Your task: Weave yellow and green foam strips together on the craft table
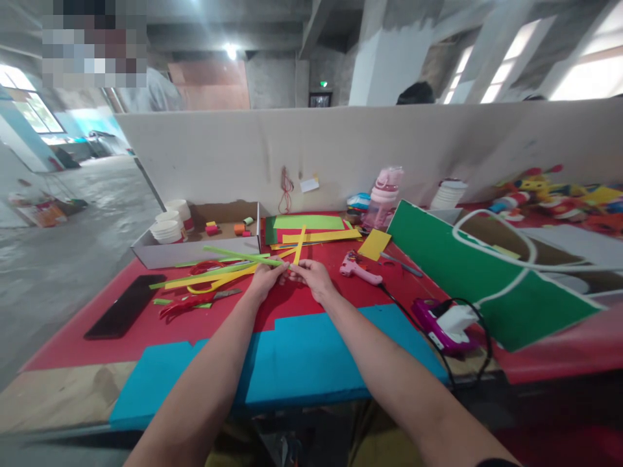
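My left hand (pixel 266 277) is closed on a long green strip (pixel 233 254), which sticks out to the left above the table. Fingers of my right hand (pixel 313 277) pinch a yellow strip (pixel 300 241) that points up and away. The two strips meet between my fingertips; whether they are joined there I cannot tell. Below and left of my left hand lie more yellow strips (pixel 214 280) and red-handled scissors (pixel 195 305). A pink glue gun (pixel 359 269) rests on the red table cover, right of my right hand.
A black phone (pixel 125 307) lies at the left. Behind stands a box (pixel 195 254) with paper cups and small coloured rolls. A green board (pixel 467 285) leans at the right, near a purple power strip (pixel 445 327) with cords. A pink bottle (pixel 384 194) stands by the partition (pixel 331 143).
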{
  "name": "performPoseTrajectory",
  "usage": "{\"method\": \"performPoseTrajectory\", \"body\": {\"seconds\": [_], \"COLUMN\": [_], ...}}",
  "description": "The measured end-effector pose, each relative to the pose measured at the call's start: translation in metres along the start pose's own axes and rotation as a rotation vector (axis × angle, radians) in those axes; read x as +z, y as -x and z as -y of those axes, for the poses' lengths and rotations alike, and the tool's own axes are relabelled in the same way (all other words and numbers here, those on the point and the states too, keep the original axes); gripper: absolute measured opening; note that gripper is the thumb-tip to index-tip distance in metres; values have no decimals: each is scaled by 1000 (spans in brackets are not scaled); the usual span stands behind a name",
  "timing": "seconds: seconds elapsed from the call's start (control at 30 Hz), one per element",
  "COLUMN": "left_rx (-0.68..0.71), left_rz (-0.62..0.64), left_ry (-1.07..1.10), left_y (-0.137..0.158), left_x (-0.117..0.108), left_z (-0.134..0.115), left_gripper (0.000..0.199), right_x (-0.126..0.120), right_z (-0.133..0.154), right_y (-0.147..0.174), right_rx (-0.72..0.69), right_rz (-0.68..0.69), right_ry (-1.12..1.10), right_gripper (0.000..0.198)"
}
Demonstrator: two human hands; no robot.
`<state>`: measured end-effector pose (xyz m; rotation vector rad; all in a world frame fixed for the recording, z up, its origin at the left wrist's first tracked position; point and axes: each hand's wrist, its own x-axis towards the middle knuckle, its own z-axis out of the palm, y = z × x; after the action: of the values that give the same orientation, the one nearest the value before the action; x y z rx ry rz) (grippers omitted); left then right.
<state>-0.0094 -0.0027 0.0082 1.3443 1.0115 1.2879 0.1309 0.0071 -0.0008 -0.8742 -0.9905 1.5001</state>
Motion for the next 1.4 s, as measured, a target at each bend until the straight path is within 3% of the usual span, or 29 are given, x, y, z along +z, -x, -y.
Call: {"method": "performPoseTrajectory", "body": {"seconds": [0.27, 0.47, 0.7, 0.83, 0.97, 1.4], "left_rx": [-25, -11, -41, -13, 17, 34], "left_rz": [-15, -6, -58, -42, 56, 29], "left_ry": [-6, 24, 12, 35, 26, -35], "left_y": [0, 1, -5, -5, -4, -6], "left_x": [0, 0, 0, 0, 0, -2], "left_z": [1, 0, 1, 2, 4, 9], "left_gripper": [31, 31, 34, 35, 34, 34], "right_x": [-1, 0, -6, -4, -1, -4], "right_z": [2, 3, 2, 2, 1, 5], "right_y": [1, 1, -1, 0, 2, 2], "right_rx": [54, 5, 129, 57, -18, 127], "right_rz": [32, 0, 72, 40, 21, 37], "right_ry": [-48, -18, 14, 9, -25, 23], "right_gripper": [22, 17, 19, 25, 31, 16]}}
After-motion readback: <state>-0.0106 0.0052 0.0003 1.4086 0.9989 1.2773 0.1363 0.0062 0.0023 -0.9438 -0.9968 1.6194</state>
